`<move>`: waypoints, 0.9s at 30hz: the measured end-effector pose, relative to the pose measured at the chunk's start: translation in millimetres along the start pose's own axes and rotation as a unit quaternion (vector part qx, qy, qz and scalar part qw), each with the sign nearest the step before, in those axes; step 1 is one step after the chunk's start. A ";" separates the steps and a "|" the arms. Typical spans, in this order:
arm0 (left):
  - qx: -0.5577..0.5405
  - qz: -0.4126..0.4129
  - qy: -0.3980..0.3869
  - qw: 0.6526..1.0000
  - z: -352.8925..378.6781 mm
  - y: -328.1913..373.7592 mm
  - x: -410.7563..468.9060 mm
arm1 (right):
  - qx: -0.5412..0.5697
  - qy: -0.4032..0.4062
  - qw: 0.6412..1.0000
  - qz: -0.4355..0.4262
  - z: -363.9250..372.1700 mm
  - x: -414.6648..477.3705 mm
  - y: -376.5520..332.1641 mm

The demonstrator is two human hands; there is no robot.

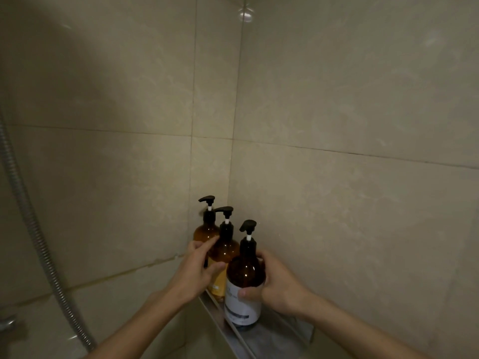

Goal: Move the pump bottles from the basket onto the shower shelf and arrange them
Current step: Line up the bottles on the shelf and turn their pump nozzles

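Tiled walls meet in a corner. A metal shower hose hangs down the left edge. No basket in view.

Shower shelf: small metal corner tray, low in frame, with a raised front rim.

Three amber pump bottles stand on it, in a line running out from the corner. The far bottle is deepest in, the middle bottle just in front of it, the near bottle foremost, white label facing out. All look upright. The base of the near one appears to sit on the tray, just behind the rim.

Right hand: wrapped round the near bottle at label height, thumb across the front, fingers behind.

Left hand: fingers fairly straight and spread, holding nothing. The tips touch the middle bottle's side, and the forefinger reaches toward the far bottle's shoulder.

Judgement: carrying looks done and arranging is the step in hand.

- Slide or turn the near bottle on its base. Lifting it risks clipping the rim.
- Keep the left fingers as a light brace, so the back two do not tip like dominoes.
- Let go only once the base sits flat.
- All three pump heads point left, so match the labels too.
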State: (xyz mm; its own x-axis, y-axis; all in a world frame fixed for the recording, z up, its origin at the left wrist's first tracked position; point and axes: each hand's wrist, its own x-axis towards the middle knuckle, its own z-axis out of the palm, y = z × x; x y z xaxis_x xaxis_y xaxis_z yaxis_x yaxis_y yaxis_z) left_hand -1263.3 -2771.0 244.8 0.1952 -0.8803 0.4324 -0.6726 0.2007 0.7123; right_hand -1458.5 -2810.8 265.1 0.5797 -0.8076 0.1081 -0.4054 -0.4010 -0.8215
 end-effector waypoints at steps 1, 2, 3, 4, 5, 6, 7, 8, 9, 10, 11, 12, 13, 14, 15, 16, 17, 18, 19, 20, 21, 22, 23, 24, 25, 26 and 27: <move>-0.001 0.001 0.001 1.000 0.0 -0.4 -0.1 | -0.001 0.004 1.000 -0.001 0.6 -0.5 0.7; -0.004 0.000 0.000 1.000 0.0 -0.4 -0.3 | -0.002 0.009 1.000 -0.003 1.1 -0.8 1.1; -0.009 -0.003 -0.003 1.000 0.1 0.0 -0.6 | -0.003 0.015 1.000 -0.004 1.5 -1.4 1.6; -0.014 -0.005 -0.006 1.000 0.4 0.5 -0.8 | -0.005 0.020 1.000 -0.006 2.3 -2.2 1.9; -0.017 -0.007 -0.007 1.000 0.6 0.9 -1.0 | -0.007 0.026 1.000 -0.007 3.1 -2.6 2.2; -0.017 -0.009 -0.004 1.000 0.7 1.2 -1.0 | -0.008 0.032 0.999 -0.008 4.5 -2.9 2.4; -0.015 -0.010 -0.001 1.000 1.0 1.4 -1.0 | -0.008 0.038 0.999 -0.009 5.7 -3.3 2.7; -0.013 -0.010 0.002 1.000 1.3 1.5 -1.0 | -0.008 0.043 0.999 -0.010 7.3 -3.7 2.6; -0.012 -0.009 0.003 1.000 1.6 1.4 -1.1 | -0.007 0.048 0.999 -0.010 8.8 -4.1 2.2; -0.011 -0.007 0.003 1.000 2.2 1.4 -1.0 | -0.009 0.053 0.998 -0.011 10.3 -4.4 1.3; -0.009 -0.006 0.004 1.000 2.5 1.2 -1.0 | -0.012 0.059 0.998 -0.011 11.5 -4.8 0.5; -0.008 -0.006 0.005 1.000 2.9 0.7 -1.0 | -0.014 0.066 0.998 -0.012 13.0 -5.1 -0.6; -0.009 -0.006 0.006 1.000 3.2 0.3 -0.9 | -0.018 0.072 0.997 -0.014 14.0 -5.7 -1.4; -0.013 -0.008 0.006 1.000 3.3 -0.5 -0.7 | -0.022 0.078 0.997 -0.018 15.0 -6.0 -2.3; -0.020 -0.010 0.005 1.000 2.9 -1.4 -0.8 | -0.027 0.082 0.996 -0.020 15.7 -6.5 -2.5; -0.029 -0.011 0.003 1.000 2.4 -2.3 -0.6 | -0.032 0.083 0.996 -0.020 16.0 -6.8 -2.8; -0.035 -0.010 0.000 0.999 1.3 -3.6 -0.2 | -0.034 0.079 0.996 -0.018 15.6 -7.3 -3.2; -0.038 -0.008 -0.004 0.999 -0.1 -5.4 0.3 | -0.033 0.072 0.997 -0.017 15.0 -7.6 -3.9; -0.040 -0.005 -0.009 0.999 -1.7 -6.9 1.1 | -0.028 0.063 0.997 -0.018 13.8 -8.0 -4.8; -0.041 -0.002 -0.015 0.999 -2.8 -8.1 2.0 | -0.021 0.056 0.998 -0.021 12.6 -8.4 -5.8; -0.042 0.000 -0.019 0.999 -3.2 -9.3 2.9 | -0.014 0.051 0.998 -0.022 11.4 -9.0 -6.7; -0.040 0.002 -0.021 0.999 -3.0 -9.8 3.7 | -0.009 0.049 0.999 -0.020 10.3 -9.7 -7.3; -0.038 0.002 -0.018 0.999 -2.5 -10.0 4.2 | -0.006 0.049 0.999 -0.015 9.3 -9.9 -6.9; -0.038 0.001 -0.014 0.999 -2.1 -10.1 4.3 | -0.007 0.053 0.999 -0.011 8.4 -9.2 -5.9; -0.041 0.001 -0.010 0.999 -1.8 -10.2 4.3 | -0.009 0.058 0.998 -0.008 7.5 -8.5 -4.6; -0.043 0.002 -0.008 0.999 -1.5 -10.2 4.5 | -0.011 0.062 0.998 -0.009 6.9 -8.2 -4.0; -0.044 0.005 -0.006 0.999 -1.2 -10.3 4.4 | -0.013 0.063 0.998 -0.008 6.5 -8.5 -4.3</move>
State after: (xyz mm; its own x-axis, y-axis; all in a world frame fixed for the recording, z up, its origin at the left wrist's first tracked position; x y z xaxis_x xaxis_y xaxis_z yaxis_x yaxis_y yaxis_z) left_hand -1254.7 -2776.4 240.0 0.1797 -0.8834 0.4327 -0.6088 0.2457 0.7543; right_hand -1457.1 -2799.4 264.0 0.4940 -0.8479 0.1925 -0.4160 -0.4250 -0.8039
